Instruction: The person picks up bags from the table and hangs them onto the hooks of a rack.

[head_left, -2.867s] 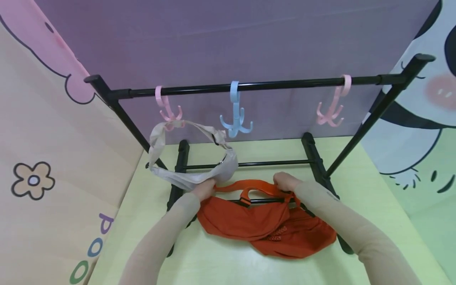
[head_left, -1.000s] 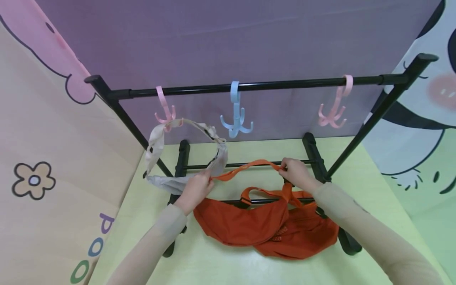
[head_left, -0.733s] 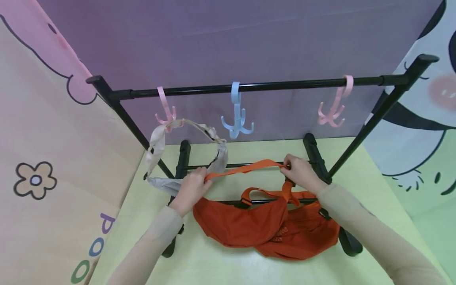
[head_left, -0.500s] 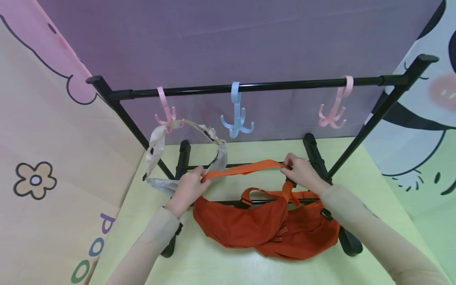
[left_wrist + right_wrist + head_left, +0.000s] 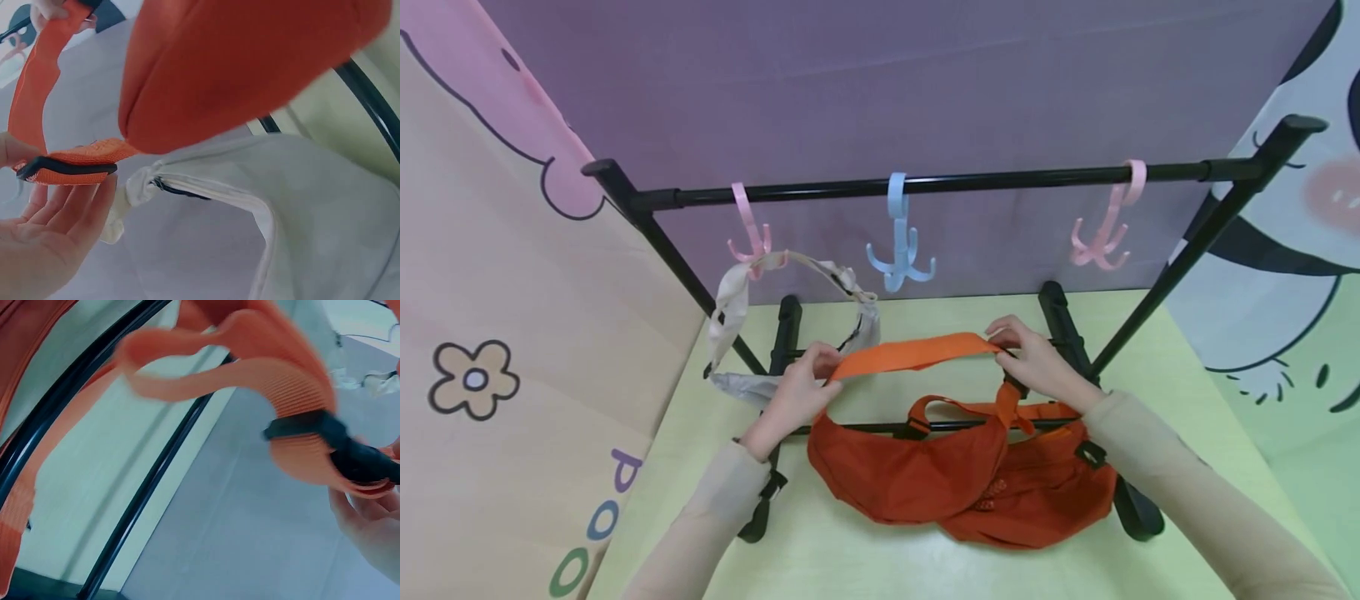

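An orange waist bag [image 5: 910, 475] lies across the lower bar of the rack, its body in two overlapping parts; I cannot tell whether these are two bags. Its strap [image 5: 917, 353] stretches raised between my hands. My left hand [image 5: 797, 390] pinches the strap's left end, thumb above and fingers beneath, at a black slider [image 5: 69, 167]. At the other end my right hand [image 5: 1037, 362] holds the strap beside a black buckle [image 5: 356, 453]; part of that hand is out of the right wrist view. A pale grey waist bag [image 5: 730, 312] hangs just behind my left hand.
A black rack [image 5: 1000, 178] stands on the light table [image 5: 985, 575]. From its top bar hang a left pink hook [image 5: 751, 237] bearing the grey bag, a blue hook [image 5: 898, 250] and a right pink hook [image 5: 1105, 229]. A purple wall [image 5: 925, 92] rises behind.
Both hands have lifted the strap up from the bag and drawn it wider apart, the left hand shifting left. The strap has turned its flat side up. The grey bag swung slightly, then stayed still.
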The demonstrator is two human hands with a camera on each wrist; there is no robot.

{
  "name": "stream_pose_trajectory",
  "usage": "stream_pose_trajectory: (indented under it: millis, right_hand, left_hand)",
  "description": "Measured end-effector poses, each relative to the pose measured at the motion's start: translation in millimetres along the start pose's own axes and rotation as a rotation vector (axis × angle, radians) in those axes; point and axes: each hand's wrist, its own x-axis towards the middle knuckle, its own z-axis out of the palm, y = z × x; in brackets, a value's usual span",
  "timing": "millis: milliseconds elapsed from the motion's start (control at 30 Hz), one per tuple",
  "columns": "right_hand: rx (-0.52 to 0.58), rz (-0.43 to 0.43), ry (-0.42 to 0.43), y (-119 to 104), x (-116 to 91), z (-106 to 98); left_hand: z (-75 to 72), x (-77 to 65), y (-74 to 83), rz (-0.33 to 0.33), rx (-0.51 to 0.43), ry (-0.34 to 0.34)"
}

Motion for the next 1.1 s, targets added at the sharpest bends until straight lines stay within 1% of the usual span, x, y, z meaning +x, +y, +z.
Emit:
stream_pose_trajectory:
  millis: [100,167,300,400,533,667,833,967,1100]
  right_hand:
    - [0.059,-0.008,-0.011,-6.8,-0.7,-1.4]
    - [0.098,-0.021,-0.022,-12.6,-1.4,-3.1]
    - [0.162,-0.056,-0.056,-25.7,-2.2,-7.5]
    - [0.183,-0.082,-0.078,-36.2,-2.8,-10.4]
    - [0.174,-0.098,-0.077,-49.1,-3.5,-11.3]
    - [0.141,-0.095,-0.066,-58.4,-4.9,-10.4]
    - [0.110,-0.074,-0.050,-66.6,-6.2,-12.2]
    - [0.114,-0.055,-0.029,-74.6,-7.7,-15.6]
    - [0.104,-0.075,0.009,-80.5,-10.4,-17.3]
  left_hand:
    - [-0.8,0.7,3.5,0.011,-0.078,-0.025]
    - [-1.5,1.6,7.9,0.021,-0.112,-0.041]
    - [-3.3,5.2,20.9,0.035,-0.154,-0.077]
    - [-4.3,9.0,31.0,0.084,-0.155,-0.098]
    - [-4.7,13.9,43.0,0.165,-0.112,-0.118]
    - [-4.1,16.2,55.0,0.223,-0.069,-0.135]
    - [-4.0,16.1,66.5,0.304,-0.023,-0.122]
    - [-6.4,16.0,72.2,0.330,0.011,-0.095]
    - [-11.0,15.0,76.8,0.318,0.049,-0.103]
